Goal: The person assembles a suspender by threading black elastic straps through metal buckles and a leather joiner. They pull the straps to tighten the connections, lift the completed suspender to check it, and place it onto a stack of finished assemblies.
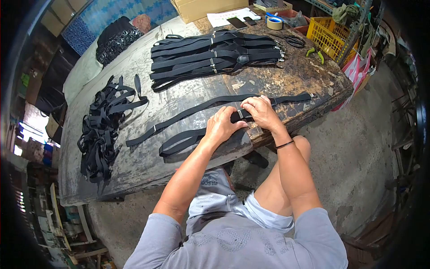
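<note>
Black elastic suspenders lie stretched across the near part of the worn table, one strap running left and an end with a metal clip at the right. My left hand is closed around a looped strap, with its thumb pointing right. Close beside it, my right hand pinches the same strap near a small metal slider. The fingers hide part of the strap between the hands. Beyond them lies a neat stack of black suspenders with metal sliders and clips.
A tangled heap of black straps sits at the left of the table. Toward the back right are a tape roll, scissors, green-handled cutters, a phone and a cardboard box. A yellow crate stands beyond the edge.
</note>
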`<state>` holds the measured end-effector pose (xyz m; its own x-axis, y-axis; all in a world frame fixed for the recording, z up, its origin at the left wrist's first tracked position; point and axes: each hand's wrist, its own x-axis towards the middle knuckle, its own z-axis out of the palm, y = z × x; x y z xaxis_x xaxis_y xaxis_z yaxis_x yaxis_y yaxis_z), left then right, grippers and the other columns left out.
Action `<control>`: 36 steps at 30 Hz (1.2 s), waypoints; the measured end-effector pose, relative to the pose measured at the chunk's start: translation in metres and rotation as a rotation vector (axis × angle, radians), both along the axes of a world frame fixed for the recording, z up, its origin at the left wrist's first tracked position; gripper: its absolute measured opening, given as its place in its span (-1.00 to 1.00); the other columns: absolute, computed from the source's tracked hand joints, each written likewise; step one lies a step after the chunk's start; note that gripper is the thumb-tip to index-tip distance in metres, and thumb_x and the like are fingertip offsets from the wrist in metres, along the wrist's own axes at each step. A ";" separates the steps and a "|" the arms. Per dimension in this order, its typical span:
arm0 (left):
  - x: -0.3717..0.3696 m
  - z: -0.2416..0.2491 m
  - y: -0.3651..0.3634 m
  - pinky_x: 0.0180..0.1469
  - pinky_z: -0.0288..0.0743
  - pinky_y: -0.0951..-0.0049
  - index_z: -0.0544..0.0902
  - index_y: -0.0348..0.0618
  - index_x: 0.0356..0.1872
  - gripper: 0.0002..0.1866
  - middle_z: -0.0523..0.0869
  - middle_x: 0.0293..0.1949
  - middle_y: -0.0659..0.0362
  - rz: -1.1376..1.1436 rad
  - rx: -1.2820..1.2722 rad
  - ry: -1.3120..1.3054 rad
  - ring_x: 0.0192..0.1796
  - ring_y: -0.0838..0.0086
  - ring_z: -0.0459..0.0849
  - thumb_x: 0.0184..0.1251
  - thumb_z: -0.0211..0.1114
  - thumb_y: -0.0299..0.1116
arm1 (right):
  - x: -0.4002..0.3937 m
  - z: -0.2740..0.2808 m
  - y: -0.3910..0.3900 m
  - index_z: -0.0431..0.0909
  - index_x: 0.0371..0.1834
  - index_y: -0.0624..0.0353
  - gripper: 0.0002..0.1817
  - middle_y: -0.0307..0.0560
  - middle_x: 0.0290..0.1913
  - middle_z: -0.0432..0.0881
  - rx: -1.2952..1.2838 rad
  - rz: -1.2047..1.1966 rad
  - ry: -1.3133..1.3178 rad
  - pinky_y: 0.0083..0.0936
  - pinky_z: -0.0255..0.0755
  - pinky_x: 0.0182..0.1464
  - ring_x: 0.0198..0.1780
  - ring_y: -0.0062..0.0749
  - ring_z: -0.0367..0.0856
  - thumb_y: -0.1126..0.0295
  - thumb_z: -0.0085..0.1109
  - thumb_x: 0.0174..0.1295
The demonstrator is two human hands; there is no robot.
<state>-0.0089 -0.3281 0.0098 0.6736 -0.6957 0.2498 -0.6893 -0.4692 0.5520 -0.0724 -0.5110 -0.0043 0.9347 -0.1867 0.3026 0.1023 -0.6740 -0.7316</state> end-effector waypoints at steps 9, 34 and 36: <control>-0.003 -0.009 -0.001 -0.23 0.61 0.19 0.71 -0.08 -0.15 -0.57 0.67 -0.28 0.12 0.027 0.051 -0.267 -0.24 0.14 0.73 0.11 0.53 0.00 | -0.002 -0.007 0.000 0.70 -0.21 0.11 -0.72 -0.14 -0.17 0.73 -0.094 -0.032 -0.021 -0.17 0.10 0.37 0.02 -0.19 0.60 0.20 0.06 0.43; 0.007 -0.011 0.000 -0.30 0.59 0.14 0.67 -0.16 -0.21 -0.66 0.68 -0.38 0.03 -0.167 0.084 -0.326 -0.30 0.05 0.72 0.22 0.45 -0.09 | -0.005 -0.009 0.001 0.73 -0.26 0.04 -0.75 -0.17 -0.19 0.71 -0.122 -0.017 -0.091 -0.14 0.13 0.37 0.04 -0.17 0.55 0.21 0.07 0.36; 0.010 -0.010 0.002 -0.30 0.59 0.13 0.67 -0.17 -0.21 -0.66 0.68 -0.38 0.01 -0.208 0.084 -0.320 -0.29 0.03 0.72 0.23 0.44 -0.10 | -0.003 -0.011 -0.001 0.72 -0.27 0.08 -0.77 -0.17 -0.23 0.70 -0.127 -0.014 -0.124 -0.17 0.15 0.34 0.00 -0.17 0.55 0.22 0.12 0.35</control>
